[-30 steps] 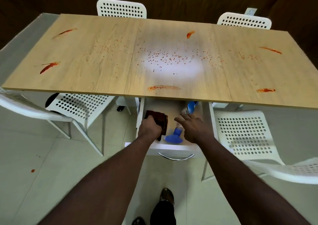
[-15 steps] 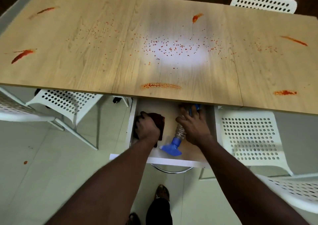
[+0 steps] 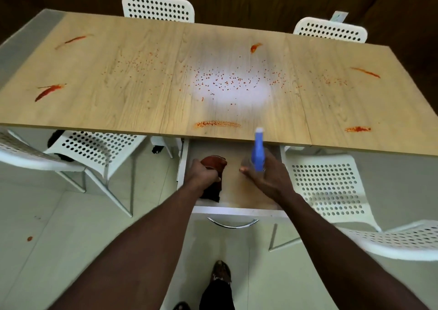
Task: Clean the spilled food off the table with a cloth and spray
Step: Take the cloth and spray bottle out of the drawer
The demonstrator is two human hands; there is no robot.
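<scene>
The wooden table (image 3: 118,96) is spotted with red sauce smears (image 3: 216,124) and scattered red crumbs (image 3: 227,82). Below its near edge a white drawer (image 3: 237,211) stands pulled out. Over the drawer my left hand (image 3: 201,173) grips a dark red cloth (image 3: 213,163). My right hand (image 3: 267,174) holds a spray bottle (image 3: 258,152) upright, with its blue head reaching up over the table edge; the clear body is mostly hidden by my fingers.
White perforated chairs stand at the near left (image 3: 90,148), near right (image 3: 324,181), far left (image 3: 157,7) and far right (image 3: 329,32). Another chair edge (image 3: 403,241) juts in at the right. A red spot (image 3: 29,238) lies on the floor. My shoe (image 3: 221,271) is below the drawer.
My right hand took hold of the spray bottle lying in the drawer and raised it upright. My left hand lifted the cloth slightly.
</scene>
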